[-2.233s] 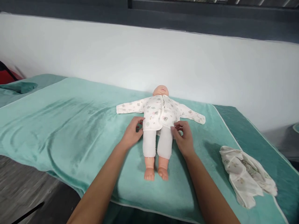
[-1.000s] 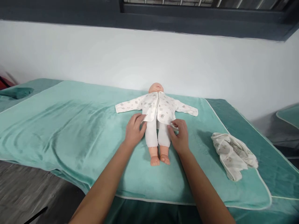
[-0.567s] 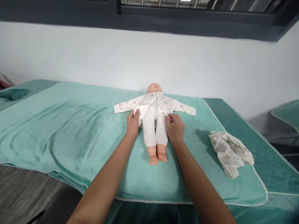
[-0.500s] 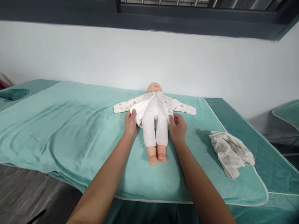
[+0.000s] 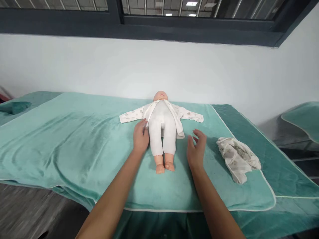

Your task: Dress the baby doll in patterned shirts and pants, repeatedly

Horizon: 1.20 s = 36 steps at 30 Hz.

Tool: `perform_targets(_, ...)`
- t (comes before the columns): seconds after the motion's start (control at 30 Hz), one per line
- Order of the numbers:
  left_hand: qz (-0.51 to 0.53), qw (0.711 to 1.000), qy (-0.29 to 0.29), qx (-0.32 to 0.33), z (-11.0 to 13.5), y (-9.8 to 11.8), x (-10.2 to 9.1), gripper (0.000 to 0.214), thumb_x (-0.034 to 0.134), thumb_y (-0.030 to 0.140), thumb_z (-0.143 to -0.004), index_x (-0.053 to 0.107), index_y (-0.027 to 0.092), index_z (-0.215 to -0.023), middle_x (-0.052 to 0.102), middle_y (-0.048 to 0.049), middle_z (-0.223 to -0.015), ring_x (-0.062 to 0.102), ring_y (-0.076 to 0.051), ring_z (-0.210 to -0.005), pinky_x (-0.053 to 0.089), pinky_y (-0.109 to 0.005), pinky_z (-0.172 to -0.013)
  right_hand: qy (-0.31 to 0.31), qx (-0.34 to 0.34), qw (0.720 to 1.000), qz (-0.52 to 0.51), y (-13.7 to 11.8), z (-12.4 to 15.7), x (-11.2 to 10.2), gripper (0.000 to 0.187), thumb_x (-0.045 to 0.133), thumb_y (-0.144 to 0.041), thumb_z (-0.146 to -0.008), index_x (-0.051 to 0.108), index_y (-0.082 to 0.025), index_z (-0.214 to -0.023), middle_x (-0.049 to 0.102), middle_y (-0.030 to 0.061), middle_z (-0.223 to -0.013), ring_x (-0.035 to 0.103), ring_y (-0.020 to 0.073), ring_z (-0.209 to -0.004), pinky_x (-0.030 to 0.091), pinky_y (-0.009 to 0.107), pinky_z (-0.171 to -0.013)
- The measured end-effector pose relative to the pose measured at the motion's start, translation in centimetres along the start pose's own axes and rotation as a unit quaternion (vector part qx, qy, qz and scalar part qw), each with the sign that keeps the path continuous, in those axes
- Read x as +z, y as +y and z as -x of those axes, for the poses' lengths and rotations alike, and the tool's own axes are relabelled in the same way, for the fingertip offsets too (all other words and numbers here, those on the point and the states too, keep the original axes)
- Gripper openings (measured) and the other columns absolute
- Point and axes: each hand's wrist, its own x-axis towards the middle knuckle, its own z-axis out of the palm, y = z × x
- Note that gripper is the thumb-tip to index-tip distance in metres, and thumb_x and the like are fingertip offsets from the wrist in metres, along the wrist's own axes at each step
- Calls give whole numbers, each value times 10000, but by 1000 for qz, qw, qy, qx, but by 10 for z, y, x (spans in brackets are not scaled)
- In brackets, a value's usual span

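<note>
A baby doll (image 5: 161, 114) with a white cloth body lies on its back, head toward the wall and bare feet toward me. It wears a white printed baby shirt (image 5: 191, 115), sleeves spread wide and front open. My left hand (image 5: 141, 136) is beside the doll's hip, fingertips at the shirt's edge under the sleeve. Its fingers are loosely bent, with a gap by the thumb and no cloth visibly pinched. My right hand (image 5: 196, 147) is apart from the shirt, over the blanket to the right of the doll's legs, with thumb and fingers spread and nothing in them.
Under the doll spreads a light green blanket (image 5: 74, 142) on a darker green bed cover (image 5: 281, 166). A crumpled white printed garment (image 5: 238, 159) lies to the right. Behind are a white wall (image 5: 99, 66) and a dark window frame (image 5: 194, 31).
My right hand has let go of the shirt's right flap and moved away to the right. That flap now lies outward beside the doll's leg. My left hand has loosened at the left flap.
</note>
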Motion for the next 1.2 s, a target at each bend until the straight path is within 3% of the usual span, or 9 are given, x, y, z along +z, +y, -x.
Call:
perform_targets(0.13, -62, 993, -97, -2, 11, 3, -6, 556, 357, 66, -911, 591, 168, -1405, 624, -103, -1458, 598, -238, -1338, 443, -436, -1185, -7, -162, 975, 154, 3, 14, -69, 318, 596, -321, -929, 594, -198, -1223, 589, 170, -1323, 543, 321, -1281, 395, 614, -1104)
perform_targets(0.3, -173, 973, -150, 22, 25, 4, -18, 576, 395, 23, -859, 658, 168, -1350, 553, -100, -1533, 481, -305, -1447, 398, -510, -1216, 144, -171, 935, 276, 34, 10, -168, 519, 607, -201, -786, 593, -236, -1303, 498, 203, -1420, 468, 450, -1363, 370, 679, -1102)
perform_targets(0.47, -175, 979, -102, -6, 38, 11, -29, 455, 437, 58, -870, 716, 115, -1225, 518, -151, -1546, 422, -338, -1479, 366, -526, -1232, -5, -67, 949, 308, 69, -6, -211, 424, 549, -317, -712, 622, -279, -1128, 644, 188, -1117, 593, 478, -1173, 477, 654, -933)
perform_targets(0.63, -19, 994, -94, -48, 59, 33, -43, 361, 476, 152, -918, 703, 178, -1197, 597, -123, -1451, 539, -262, -1376, 402, -479, -1203, -122, -9, 957, 262, 43, -40, -195, 208, 557, -469, -814, 617, -297, -915, 673, 150, -969, 641, 364, -889, 501, 551, -771)
perform_targets(0.83, 170, 959, -176, -145, 71, 87, -71, 376, 564, 316, -949, 618, 196, -1301, 643, -125, -1384, 612, -249, -1281, 475, -443, -1109, -195, 1, 977, 87, -73, -52, -129, 138, 616, -383, -828, 633, -252, -869, 648, 38, -797, 563, 209, -694, 443, 355, -658)
perform_targets(0.97, 252, 932, -244, -90, 60, 144, -95, 490, 653, 387, -930, 545, 281, -1397, 554, -81, -1512, 515, -270, -1411, 413, -448, -1182, -232, 40, 968, -85, -152, -52, -77, 108, 650, -338, -822, 616, -243, -858, 591, -10, -733, 524, 156, -626, 425, 286, -568)
perform_targets(1.03, 283, 916, -276, -65, 55, 171, -105, 647, 724, 419, -883, 463, 314, -1466, 538, -84, -1524, 554, -301, -1372, 485, -460, -1122, -246, 45, 953, -170, -185, -56, -57, 97, 652, -294, -820, 602, -245, -886, 573, -24, -711, 527, 145, -607, 424, 270, -544)
perform_targets(1.1, 288, 924, -250, -23, 48, 189, -114, 843, 802, 413, -814, 357, 353, -1528, 526, -89, -1527, 579, -319, -1341, 549, -464, -1046, -257, 45, 938, -228, -215, -60, -42, 119, 633, -221, -818, 587, -243, -926, 570, -28, -713, 553, 139, -617, 429, 259, -541)
perform_targets(1.2, 235, 964, -88, 84, 29, 197, -126, 871, 862, 333, -751, 410, 362, -1494, 494, -66, -1540, 534, -290, -1385, 519, -445, -1094, -282, 29, 919, -275, -251, -64, -34, 177, 595, -135, -829, 546, -242, -961, 562, -44, -693, 587, 129, -631, 468, 253, -574)
